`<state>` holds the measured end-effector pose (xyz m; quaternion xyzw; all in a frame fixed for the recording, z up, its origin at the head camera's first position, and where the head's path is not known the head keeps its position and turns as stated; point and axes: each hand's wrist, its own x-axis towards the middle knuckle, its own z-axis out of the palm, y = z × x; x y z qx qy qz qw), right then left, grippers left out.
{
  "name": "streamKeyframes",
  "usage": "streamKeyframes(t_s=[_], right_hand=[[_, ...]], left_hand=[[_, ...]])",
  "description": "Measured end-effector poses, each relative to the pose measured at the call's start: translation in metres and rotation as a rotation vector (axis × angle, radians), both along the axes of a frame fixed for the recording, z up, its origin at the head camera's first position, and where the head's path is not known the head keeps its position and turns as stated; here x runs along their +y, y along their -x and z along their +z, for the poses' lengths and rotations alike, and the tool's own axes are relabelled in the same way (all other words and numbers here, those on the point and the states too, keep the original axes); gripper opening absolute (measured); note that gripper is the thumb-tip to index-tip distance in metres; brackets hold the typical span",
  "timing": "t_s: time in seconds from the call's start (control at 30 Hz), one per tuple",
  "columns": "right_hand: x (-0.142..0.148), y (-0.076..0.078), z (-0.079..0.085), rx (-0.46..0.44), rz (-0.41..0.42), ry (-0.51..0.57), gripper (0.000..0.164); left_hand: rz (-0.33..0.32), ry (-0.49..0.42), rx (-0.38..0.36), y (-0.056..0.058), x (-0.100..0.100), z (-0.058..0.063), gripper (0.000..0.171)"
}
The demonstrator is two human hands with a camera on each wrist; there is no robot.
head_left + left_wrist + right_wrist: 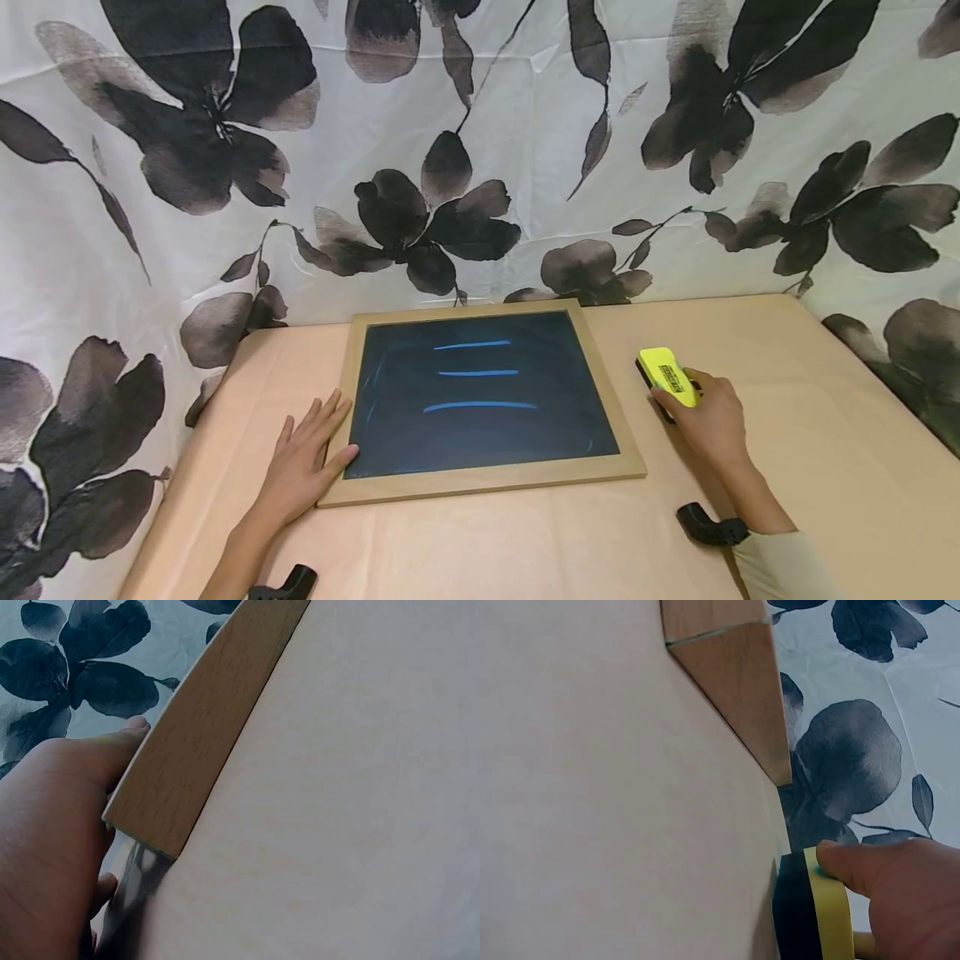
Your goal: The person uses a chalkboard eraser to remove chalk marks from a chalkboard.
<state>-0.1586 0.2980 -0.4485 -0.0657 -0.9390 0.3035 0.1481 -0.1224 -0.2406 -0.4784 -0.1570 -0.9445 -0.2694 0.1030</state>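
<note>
A small blackboard (pixel 480 433) in a light wooden frame lies on the table, with three blue horizontal strokes drawn on its dark surface. At the frame's left side rests my left hand (pixel 303 462); its fingers are extended along the edge and the thumb touches the lower left part. In the left wrist view the thumb lies against the wooden frame (pixel 195 727). To the right of the board, my right hand (pixel 712 421) grips a yellow board eraser (pixel 666 372) with a black underside. The right wrist view shows the thumb on the yellow side of the eraser (pixel 829 907).
The light wood-toned table (pixel 480 550) extends around the board. Behind it hangs a white cloth (pixel 540 150) printed with dark flowers. Black wrist straps or mounts sit on both wrists, the right one (pixel 708 527) just above a pale sleeve (pixel 783 567).
</note>
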Motion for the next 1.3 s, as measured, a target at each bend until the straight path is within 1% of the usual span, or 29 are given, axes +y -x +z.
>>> streamKeyframes(t_s=[0.13, 0.23, 0.37, 0.57, 0.73, 0.9, 0.97, 1.1, 1.3], right_hand=[[-0.001, 0.001, 0.001, 0.003, -0.017, -0.027, 0.064], [-0.001, 0.003, 0.004, -0.015, -0.013, -0.055, 0.064], [0.000, 0.006, 0.009, -0.050, 0.005, -0.090, 0.062], [-0.003, 0.015, 0.023, -0.047, 0.054, -0.095, 0.060], [-0.023, 0.027, 0.035, -0.031, 0.139, -0.089, 0.059], [-0.049, 0.041, 0.041, -0.023, 0.234, -0.117, 0.057], [-0.060, 0.047, 0.042, -0.040, 0.263, -0.124, 0.058], [-0.076, 0.059, 0.040, -0.087, 0.295, -0.138, 0.060], [-0.092, 0.074, 0.035, -0.109, 0.324, -0.141, 0.061]], left_hand=[[0.000, 0.005, 0.005, 0.000, -0.001, -0.002, 0.067], [0.004, 0.013, 0.008, 0.000, -0.001, -0.003, 0.067], [0.008, 0.018, 0.008, 0.001, -0.001, -0.003, 0.066], [0.011, 0.014, 0.008, 0.001, 0.001, -0.002, 0.066], [0.015, 0.014, 0.007, 0.001, 0.001, -0.001, 0.065], [0.014, 0.016, 0.008, 0.000, 0.000, -0.001, 0.065], [0.015, 0.017, 0.008, 0.000, 0.000, -0.001, 0.065], [0.016, 0.019, 0.010, 0.001, -0.001, -0.001, 0.065], [0.014, 0.021, 0.002, 0.002, -0.001, -0.001, 0.065]])
